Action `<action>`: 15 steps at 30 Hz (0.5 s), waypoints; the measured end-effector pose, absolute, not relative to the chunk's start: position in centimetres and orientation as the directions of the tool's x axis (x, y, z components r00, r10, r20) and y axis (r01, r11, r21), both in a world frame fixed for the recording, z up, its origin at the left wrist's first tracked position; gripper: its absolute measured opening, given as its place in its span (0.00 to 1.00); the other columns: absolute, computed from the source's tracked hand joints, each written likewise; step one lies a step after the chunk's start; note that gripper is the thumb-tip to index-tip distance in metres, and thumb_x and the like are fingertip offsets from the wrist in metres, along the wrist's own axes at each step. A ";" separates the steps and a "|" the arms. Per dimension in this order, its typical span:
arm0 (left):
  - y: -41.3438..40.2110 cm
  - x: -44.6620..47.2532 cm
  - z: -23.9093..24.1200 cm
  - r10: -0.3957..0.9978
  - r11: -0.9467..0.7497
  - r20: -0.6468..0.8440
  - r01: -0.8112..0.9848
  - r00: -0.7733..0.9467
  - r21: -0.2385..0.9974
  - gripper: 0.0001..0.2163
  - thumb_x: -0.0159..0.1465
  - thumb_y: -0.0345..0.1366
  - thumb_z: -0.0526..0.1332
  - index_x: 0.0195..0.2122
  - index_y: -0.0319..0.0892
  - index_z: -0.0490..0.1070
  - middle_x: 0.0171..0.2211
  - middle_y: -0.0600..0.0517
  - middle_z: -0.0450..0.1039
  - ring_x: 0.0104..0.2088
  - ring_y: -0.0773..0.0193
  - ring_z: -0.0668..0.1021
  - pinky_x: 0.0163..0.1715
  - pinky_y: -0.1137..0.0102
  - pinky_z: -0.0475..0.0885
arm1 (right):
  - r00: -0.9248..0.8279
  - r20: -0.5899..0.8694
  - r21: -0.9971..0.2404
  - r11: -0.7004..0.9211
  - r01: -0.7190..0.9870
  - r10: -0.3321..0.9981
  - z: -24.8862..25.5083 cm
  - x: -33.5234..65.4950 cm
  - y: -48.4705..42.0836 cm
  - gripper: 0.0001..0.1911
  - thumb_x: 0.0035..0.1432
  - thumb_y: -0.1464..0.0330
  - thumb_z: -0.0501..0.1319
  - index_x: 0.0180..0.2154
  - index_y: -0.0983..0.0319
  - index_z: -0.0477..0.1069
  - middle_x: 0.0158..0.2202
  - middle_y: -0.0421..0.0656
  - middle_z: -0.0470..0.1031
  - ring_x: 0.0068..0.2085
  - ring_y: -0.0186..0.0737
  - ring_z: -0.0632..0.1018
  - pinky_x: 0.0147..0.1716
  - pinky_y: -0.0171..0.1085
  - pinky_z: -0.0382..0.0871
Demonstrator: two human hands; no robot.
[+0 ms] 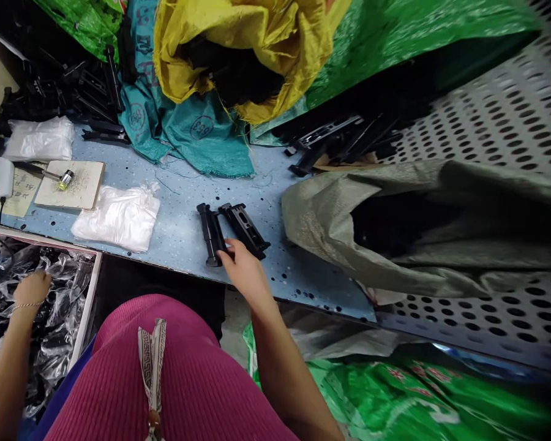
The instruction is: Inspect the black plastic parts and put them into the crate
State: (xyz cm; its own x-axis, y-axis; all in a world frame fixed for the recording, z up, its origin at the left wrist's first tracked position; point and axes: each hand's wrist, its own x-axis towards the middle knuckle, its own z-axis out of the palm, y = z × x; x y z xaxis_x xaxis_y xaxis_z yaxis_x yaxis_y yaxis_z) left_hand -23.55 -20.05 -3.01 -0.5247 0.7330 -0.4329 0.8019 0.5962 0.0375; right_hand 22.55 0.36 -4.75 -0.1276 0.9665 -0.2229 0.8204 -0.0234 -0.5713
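My right hand [247, 269] is at the front of the blue table, with thumb and forefinger at the lower right edge of a long black plastic part [210, 233]. A second black part [244, 228], with a slotted channel along its top, lies just right of it, close to the same fingers. Off to the left, my left hand [32, 289] hangs over a crate [92, 300] of black pieces in clear plastic bags [64, 306]. Its fingers are curled closed, and what they hold, if anything, is hidden.
White plastic bag packs [118, 217] lie on the speckled table [179, 184], near a pale board [68, 190] and a white device [0, 179]. Behind are a yellow sack [179, 67] and piled black parts [87, 92]. An open grey-green sack [321, 214] stands right.
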 end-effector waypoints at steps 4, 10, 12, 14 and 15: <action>-9.5 -14.2 -2.4 0.990 0.090 0.055 0.882 -0.130 0.462 0.14 0.71 0.40 0.54 0.43 0.41 0.77 0.41 0.43 0.79 0.44 0.56 0.79 0.49 0.63 0.73 | -0.238 -0.297 -0.910 -0.199 0.363 0.925 -5.7 20.1 0.8 0.25 0.59 0.54 0.60 0.52 0.62 0.73 0.43 0.48 0.80 0.45 0.46 0.79 0.46 0.43 0.73; -1.5 -7.3 -4.0 0.984 0.035 0.131 0.858 -0.119 0.512 0.04 0.62 0.27 0.63 0.31 0.39 0.75 0.36 0.43 0.77 0.39 0.55 0.78 0.41 0.63 0.73 | -0.344 -0.361 -0.915 -0.400 -0.050 0.867 -5.4 16.8 0.1 0.24 0.52 0.53 0.69 0.47 0.59 0.77 0.45 0.44 0.80 0.41 0.41 0.78 0.37 0.37 0.72; -1.5 -8.8 -4.2 0.977 0.089 0.090 0.749 -0.195 0.656 0.05 0.60 0.29 0.66 0.28 0.41 0.72 0.32 0.48 0.75 0.34 0.60 0.77 0.37 0.67 0.71 | -0.370 -0.379 -0.884 -0.450 -0.126 0.848 -5.0 16.4 0.3 0.21 0.51 0.55 0.71 0.44 0.59 0.78 0.41 0.42 0.80 0.38 0.39 0.77 0.36 0.36 0.71; -1.9 -10.5 -4.0 0.965 0.139 0.029 0.601 -0.261 0.787 0.06 0.60 0.34 0.67 0.28 0.41 0.72 0.28 0.53 0.73 0.30 0.64 0.74 0.33 0.69 0.69 | -0.414 -0.392 -0.841 -0.502 -0.201 0.822 -4.5 15.8 0.6 0.18 0.49 0.57 0.73 0.39 0.59 0.79 0.37 0.40 0.80 0.35 0.37 0.76 0.35 0.36 0.72; -2.1 -11.1 -3.9 0.959 0.168 -0.014 0.528 -0.283 0.832 0.07 0.61 0.37 0.66 0.28 0.41 0.72 0.26 0.54 0.72 0.28 0.65 0.73 0.32 0.70 0.68 | -0.437 -0.395 -0.814 -0.529 -0.241 0.808 -4.3 15.4 0.7 0.16 0.48 0.58 0.74 0.37 0.59 0.79 0.35 0.40 0.79 0.33 0.37 0.76 0.35 0.36 0.73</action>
